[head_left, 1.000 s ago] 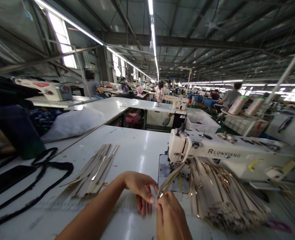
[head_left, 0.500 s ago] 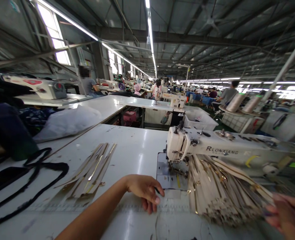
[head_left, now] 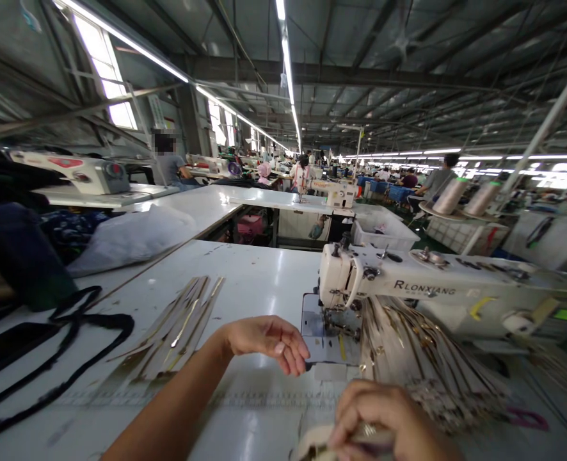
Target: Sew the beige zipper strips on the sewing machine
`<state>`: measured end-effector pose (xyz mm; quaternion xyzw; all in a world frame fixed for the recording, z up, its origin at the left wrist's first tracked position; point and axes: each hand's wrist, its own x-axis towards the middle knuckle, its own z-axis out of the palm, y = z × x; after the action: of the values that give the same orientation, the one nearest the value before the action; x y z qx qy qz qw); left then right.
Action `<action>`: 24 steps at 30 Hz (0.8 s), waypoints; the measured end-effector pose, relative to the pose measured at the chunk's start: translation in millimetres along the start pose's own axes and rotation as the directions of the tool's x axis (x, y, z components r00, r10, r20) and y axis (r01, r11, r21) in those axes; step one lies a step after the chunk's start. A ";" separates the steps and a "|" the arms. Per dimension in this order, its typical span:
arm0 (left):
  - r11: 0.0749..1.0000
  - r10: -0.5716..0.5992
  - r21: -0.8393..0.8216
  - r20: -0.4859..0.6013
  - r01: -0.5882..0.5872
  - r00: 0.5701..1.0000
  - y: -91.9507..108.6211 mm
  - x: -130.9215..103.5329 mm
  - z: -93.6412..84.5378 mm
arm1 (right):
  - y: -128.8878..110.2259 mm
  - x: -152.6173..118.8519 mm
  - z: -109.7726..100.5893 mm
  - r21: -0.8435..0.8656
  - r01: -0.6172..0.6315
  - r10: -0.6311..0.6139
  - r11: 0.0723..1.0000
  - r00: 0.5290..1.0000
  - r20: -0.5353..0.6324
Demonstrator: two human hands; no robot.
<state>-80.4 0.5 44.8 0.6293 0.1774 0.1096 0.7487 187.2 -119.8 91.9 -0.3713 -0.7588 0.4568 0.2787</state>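
My left hand [head_left: 270,342] hovers over the table just left of the sewing machine's needle plate, its fingers loosely bent and apart with nothing in them. Low in the view, my right hand [head_left: 389,416] is closed on a beige zipper [head_left: 315,440] with gold-coloured teeth; much of it is hidden by the fingers and the frame's bottom edge. Beyond that hand, a thick pile of similar zippers [head_left: 422,358] lies under the arm of the white sewing machine [head_left: 408,282]. A smaller group of zippers [head_left: 182,326] rests flat to the left.
A black strap [head_left: 120,323] winds across the table's left side, near a white plastic bag [head_left: 130,237]. Pink-handled scissors or a similar tool [head_left: 528,419] lie at the right. Behind the machine stands a white bin [head_left: 384,230]. Other people sit farther off.
My right hand has come from the far right to the front middle, bringing one zipper away from the pile. My left hand has lifted slightly and its fingers have turned.
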 end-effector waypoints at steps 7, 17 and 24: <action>0.983 -0.147 0.104 -0.028 0.149 0.989 -4.8 1.1 -0.2 | 62.2 59.3 20.3 0.287 -0.105 0.199 0.952 0.925 -0.324; 0.903 -0.065 0.364 -0.408 0.227 0.911 0.4 -5.7 -7.5 | 88.1 68.0 23.3 0.304 -0.136 0.245 0.943 0.901 -0.357; 0.799 0.221 0.568 -0.586 0.200 0.780 -2.7 4.4 -5.9 | 96.7 75.0 36.2 0.171 -0.162 0.199 0.972 0.953 -0.228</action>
<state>-78.9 7.0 40.8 0.7613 0.4372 0.2541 0.4059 146.8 -46.4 -4.3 -0.4704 -0.6451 0.4873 0.3537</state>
